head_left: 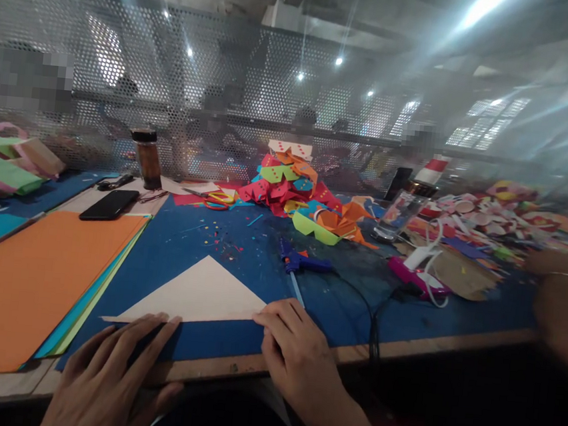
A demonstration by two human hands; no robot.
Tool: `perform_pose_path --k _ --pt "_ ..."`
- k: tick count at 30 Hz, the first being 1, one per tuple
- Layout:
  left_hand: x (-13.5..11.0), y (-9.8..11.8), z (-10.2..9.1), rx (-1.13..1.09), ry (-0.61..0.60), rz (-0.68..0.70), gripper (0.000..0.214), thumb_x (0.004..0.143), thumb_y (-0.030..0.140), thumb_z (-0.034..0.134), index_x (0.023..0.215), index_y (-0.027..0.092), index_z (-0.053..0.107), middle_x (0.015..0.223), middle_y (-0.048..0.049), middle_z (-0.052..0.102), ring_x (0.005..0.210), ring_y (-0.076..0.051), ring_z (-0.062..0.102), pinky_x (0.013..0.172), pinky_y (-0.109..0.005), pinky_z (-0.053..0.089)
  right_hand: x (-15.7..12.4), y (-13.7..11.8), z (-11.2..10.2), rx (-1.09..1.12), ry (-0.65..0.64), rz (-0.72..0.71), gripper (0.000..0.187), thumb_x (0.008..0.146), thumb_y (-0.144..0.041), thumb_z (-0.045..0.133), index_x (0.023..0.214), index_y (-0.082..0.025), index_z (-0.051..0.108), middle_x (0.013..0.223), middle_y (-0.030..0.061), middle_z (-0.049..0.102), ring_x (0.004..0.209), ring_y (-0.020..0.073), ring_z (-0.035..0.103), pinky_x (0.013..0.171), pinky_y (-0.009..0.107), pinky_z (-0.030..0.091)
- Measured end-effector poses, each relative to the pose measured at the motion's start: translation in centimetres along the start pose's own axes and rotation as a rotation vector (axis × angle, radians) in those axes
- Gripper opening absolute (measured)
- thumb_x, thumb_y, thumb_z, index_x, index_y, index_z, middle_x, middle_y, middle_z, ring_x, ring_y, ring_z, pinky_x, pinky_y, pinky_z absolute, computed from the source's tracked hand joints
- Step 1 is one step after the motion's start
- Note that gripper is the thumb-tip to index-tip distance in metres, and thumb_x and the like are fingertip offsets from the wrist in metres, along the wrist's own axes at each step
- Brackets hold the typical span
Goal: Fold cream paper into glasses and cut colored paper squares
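A pale cream sheet of paper (201, 292), folded into a triangle, lies flat near the table's front edge with its peak pointing away from me. My left hand (121, 365) rests palm down by the left part of the fold, fingers stretched and apart, fingertips touching the paper's lower edge. At the right corner, my right hand (295, 355) has its fingers curled together and pinches the paper's tip. Just beyond that hand lies a blue glue gun (302, 258) with a glue stick.
Left: stacked coloured sheets (46, 284), a black phone (108, 205), a dark bottle (146, 159). Behind: scissors (218, 198), paper scraps and a pile of paper masks (287, 180). Right: a clear bottle (397, 214), a magenta power strip (418, 277), cables, and another person's blurred arm (563, 313).
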State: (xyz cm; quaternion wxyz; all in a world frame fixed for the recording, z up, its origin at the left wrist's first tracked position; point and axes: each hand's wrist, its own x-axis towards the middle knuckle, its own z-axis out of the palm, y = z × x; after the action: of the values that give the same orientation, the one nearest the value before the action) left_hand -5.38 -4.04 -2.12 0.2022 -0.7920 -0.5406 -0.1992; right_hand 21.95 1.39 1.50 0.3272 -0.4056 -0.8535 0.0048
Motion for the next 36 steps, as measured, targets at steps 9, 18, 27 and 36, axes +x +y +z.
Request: perform_pose_path --k 9,18,27,36 --pt "-0.5 0.0 0.2 0.027 0.014 0.007 0.071 0.084 0.046 0.060 0.147 0.028 0.032 0.131 -0.0056 0.062 0.116 -0.028 0.058 0.101 -0.047 0.033 -0.2 0.3 0.2 0.021 0.014 -0.005 0.029 0.086 -0.002 0.042 0.101 -0.018 0.061 0.093 0.0053 0.060 0.092 0.0198 0.055 0.079 0.037 0.049" --pt "-1.0 -0.7 -0.1 0.064 -0.011 -0.008 0.073 0.085 0.047 0.057 0.150 0.030 0.027 0.134 -0.0043 0.061 0.117 -0.030 0.056 0.098 -0.046 0.034 -0.1 0.3 0.3 0.003 0.038 -0.016 0.029 0.086 -0.003 0.042 0.100 -0.019 0.062 0.092 0.0053 0.061 0.091 0.0197 0.056 0.078 0.037 0.050" --pt "-2.0 -1.3 -0.5 0.115 -0.037 -0.114 0.066 0.088 0.042 0.052 0.149 0.036 0.027 0.135 -0.0064 0.057 0.118 -0.034 0.054 0.094 -0.053 0.038 0.0 0.4 0.2 0.050 0.033 -0.015 0.028 0.085 -0.002 0.043 0.099 -0.019 0.061 0.092 0.0048 0.060 0.091 0.0202 0.055 0.078 0.037 0.049" --pt "-2.1 -0.8 -0.8 0.082 -0.067 -0.170 0.068 0.090 0.042 0.049 0.151 0.036 0.020 0.138 -0.0074 0.054 0.120 -0.035 0.052 0.096 -0.054 0.039 0.0 0.4 0.2 0.044 0.023 0.000 0.027 0.087 -0.003 0.042 0.099 -0.019 0.061 0.092 0.0052 0.060 0.090 0.0198 0.055 0.078 0.037 0.049"
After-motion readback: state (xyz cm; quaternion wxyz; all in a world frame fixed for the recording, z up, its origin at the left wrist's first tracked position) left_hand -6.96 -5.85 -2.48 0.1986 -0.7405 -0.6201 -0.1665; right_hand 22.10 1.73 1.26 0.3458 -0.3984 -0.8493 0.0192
